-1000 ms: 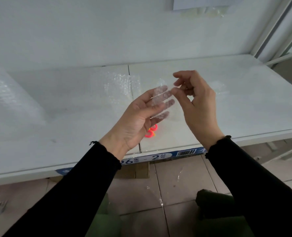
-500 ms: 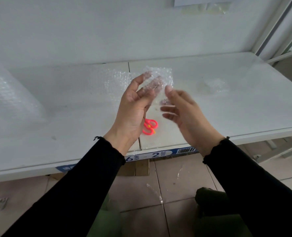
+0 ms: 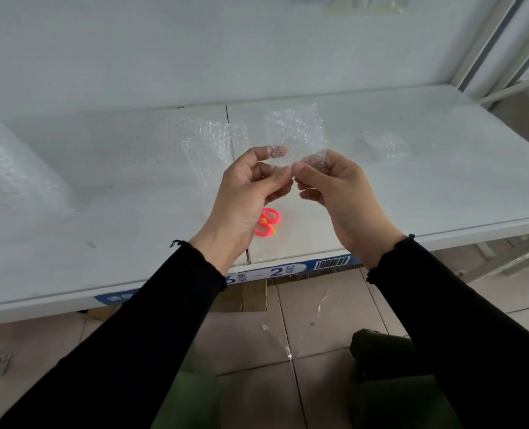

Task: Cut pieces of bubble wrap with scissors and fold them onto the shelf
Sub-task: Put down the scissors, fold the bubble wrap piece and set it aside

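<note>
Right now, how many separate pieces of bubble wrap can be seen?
4: a cut piece held in both hands, a folded piece right, a sheet behind the left hand, a roll far left.

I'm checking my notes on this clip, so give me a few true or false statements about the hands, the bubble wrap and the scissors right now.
1. Both hands hold one small bubble wrap piece above the shelf. True.
2. The right hand grips the scissors. False: they lie on the shelf, partly behind the left hand.
3. A folded piece lies on the shelf to the right. True.
4. The scissors have blue handles. False: pink.
5. The bubble wrap roll sits at the shelf's right end. False: the left.
</note>
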